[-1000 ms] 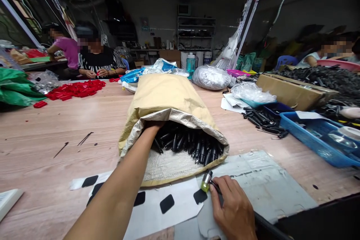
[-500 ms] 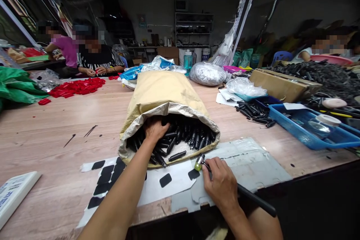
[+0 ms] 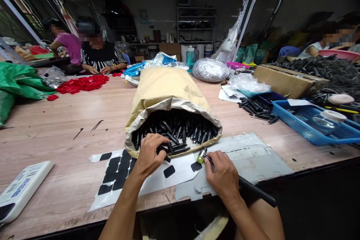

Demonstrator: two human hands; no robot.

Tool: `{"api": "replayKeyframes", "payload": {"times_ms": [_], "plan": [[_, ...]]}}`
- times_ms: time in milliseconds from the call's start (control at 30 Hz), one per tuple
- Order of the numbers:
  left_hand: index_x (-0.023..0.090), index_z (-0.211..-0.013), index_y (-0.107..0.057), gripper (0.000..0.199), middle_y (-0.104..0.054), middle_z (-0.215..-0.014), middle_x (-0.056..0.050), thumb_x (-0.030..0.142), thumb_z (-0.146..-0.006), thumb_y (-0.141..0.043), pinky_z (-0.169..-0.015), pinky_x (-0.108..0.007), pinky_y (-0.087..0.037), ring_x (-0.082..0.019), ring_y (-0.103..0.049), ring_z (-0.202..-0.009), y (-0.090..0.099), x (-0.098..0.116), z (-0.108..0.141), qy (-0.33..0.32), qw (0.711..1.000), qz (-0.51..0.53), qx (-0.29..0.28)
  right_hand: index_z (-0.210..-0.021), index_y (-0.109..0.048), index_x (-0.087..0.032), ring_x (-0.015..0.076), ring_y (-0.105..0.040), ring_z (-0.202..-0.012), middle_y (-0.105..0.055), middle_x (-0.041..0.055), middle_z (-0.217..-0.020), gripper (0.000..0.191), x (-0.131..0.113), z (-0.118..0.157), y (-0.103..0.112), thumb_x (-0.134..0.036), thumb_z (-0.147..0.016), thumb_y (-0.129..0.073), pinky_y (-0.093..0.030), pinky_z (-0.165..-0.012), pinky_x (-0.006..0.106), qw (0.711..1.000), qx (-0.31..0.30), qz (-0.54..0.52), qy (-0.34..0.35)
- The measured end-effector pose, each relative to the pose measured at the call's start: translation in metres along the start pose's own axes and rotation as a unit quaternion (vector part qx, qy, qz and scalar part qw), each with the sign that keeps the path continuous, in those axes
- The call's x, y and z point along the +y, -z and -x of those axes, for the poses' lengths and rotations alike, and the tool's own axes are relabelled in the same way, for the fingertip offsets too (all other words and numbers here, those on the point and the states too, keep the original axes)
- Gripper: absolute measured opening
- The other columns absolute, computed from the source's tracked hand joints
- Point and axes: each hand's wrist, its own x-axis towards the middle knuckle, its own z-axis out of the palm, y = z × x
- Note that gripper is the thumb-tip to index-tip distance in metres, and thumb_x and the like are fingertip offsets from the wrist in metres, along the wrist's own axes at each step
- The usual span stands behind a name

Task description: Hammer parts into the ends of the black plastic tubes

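Observation:
A tan paper sack lies on its side, its open mouth facing me and full of black cylindrical parts. My left hand is at the sack's lower lip, fingers curled round a black part whose end shows beside the fingertips. My right hand grips the thin shaft of a tool with a silver and yellow-green head and a long black handle. Between the hands, a white sheet bears black rounded stickers.
A grey sheet lies at the front edge. Blue tray, cardboard box and heaped black parts stand right. Red pieces, a green bag and a white box are left. People sit across the tables.
My left hand has drawn back out of the sack toward me, now with a black part at its fingers. My right hand still holds the tool in nearly the same place. The view has shifted slightly.

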Motion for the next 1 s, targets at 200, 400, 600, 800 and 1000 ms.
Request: {"api": "replayKeyframes", "payload": {"times_ms": [200,400,600,800,1000], "plan": [[0.027,-0.098,-0.072,0.030,-0.066,-0.112,-0.005,0.012,-0.073,-0.065,-0.096,-0.046,-0.039,-0.030,-0.053,-0.110,-0.008,-0.009,0.032,-0.015,0.999,-0.032,-0.023,-0.096,-0.063,-0.021,0.0210,-0.055,-0.087,-0.063,0.0047,-0.090,0.009,0.002,0.000,0.000,-0.025,-0.095,-0.055,-0.037,-0.078,0.033,1.000,-0.002,0.003,0.003],[0.026,-0.096,-0.066,0.012,-0.071,-0.101,-0.003,0.021,-0.086,-0.070,-0.098,-0.046,-0.036,-0.028,-0.055,-0.107,-0.019,0.009,0.034,-0.037,0.999,-0.023,-0.010,-0.099,-0.065,-0.021,0.0212,-0.055,-0.088,-0.064,0.0051,-0.092,0.011,0.000,-0.001,0.001,-0.025,-0.091,-0.058,-0.037,-0.077,0.033,1.000,0.003,0.002,-0.006],[0.024,-0.096,-0.065,0.010,-0.068,-0.098,-0.004,0.027,-0.089,-0.070,-0.087,-0.042,-0.041,-0.026,-0.056,-0.096,-0.040,0.043,0.050,-0.030,0.997,0.043,-0.062,-0.099,-0.065,-0.021,0.0218,-0.055,-0.090,-0.063,0.0057,-0.093,0.012,-0.001,0.000,0.011,-0.026,-0.089,-0.060,-0.039,-0.077,0.033,0.999,-0.016,0.036,-0.033],[0.024,-0.106,-0.066,0.026,-0.066,-0.101,-0.005,0.027,-0.082,-0.076,-0.092,-0.045,-0.044,-0.028,-0.057,-0.100,-0.042,0.029,0.061,0.022,0.994,0.104,-0.028,-0.085,-0.060,-0.023,0.0190,-0.055,-0.083,-0.060,0.0032,-0.088,0.008,0.020,0.004,0.026,-0.029,-0.088,-0.061,-0.039,-0.073,0.032,0.998,-0.055,0.025,-0.023],[0.025,-0.094,-0.069,0.010,-0.065,-0.095,-0.004,0.027,-0.085,-0.071,-0.086,-0.042,-0.045,-0.026,-0.059,-0.094,-0.042,0.025,0.058,0.044,0.988,0.138,-0.048,-0.088,-0.058,-0.024,0.0173,-0.058,-0.075,-0.063,0.0031,-0.088,0.014,0.020,0.008,0.046,-0.036,-0.093,-0.055,-0.043,-0.068,0.030,0.995,-0.066,-0.042,-0.058]]}}
